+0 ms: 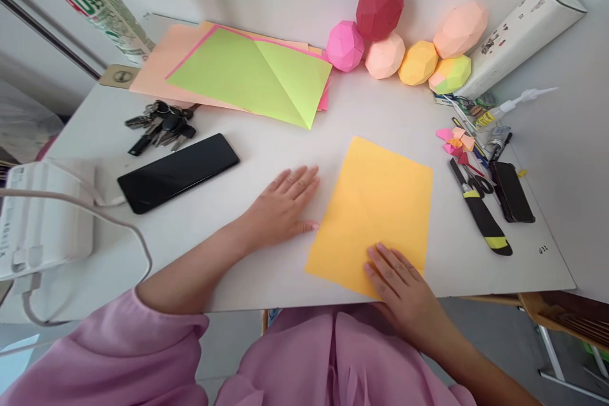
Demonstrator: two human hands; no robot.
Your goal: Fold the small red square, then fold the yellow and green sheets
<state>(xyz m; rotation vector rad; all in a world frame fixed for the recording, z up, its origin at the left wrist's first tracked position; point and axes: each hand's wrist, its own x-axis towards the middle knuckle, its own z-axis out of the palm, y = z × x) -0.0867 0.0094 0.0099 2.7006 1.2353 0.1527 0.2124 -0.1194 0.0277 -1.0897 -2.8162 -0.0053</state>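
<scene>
A yellow-orange sheet of paper point(380, 196) lies flat on the white table, slightly turned, close to the front edge. On its lower right part rests my right hand point(399, 285), palm down with the fingers stretched out. My left hand point(283, 209) lies flat on the tabletop just left of the sheet, fingers spread, its thumb tip at the paper's left edge. Neither hand grips anything. Faint crease lines seem to run across the sheet.
Behind are stacked coloured sheets with a green sheet point(252, 73) on top, and several faceted paper balls point(380, 6). At left lie keys point(164, 124), a phone point(178, 172) and a white power unit point(52, 216). A cutter knife point(483, 212), scissors point(478, 183) and paper scraps point(457, 141) lie right.
</scene>
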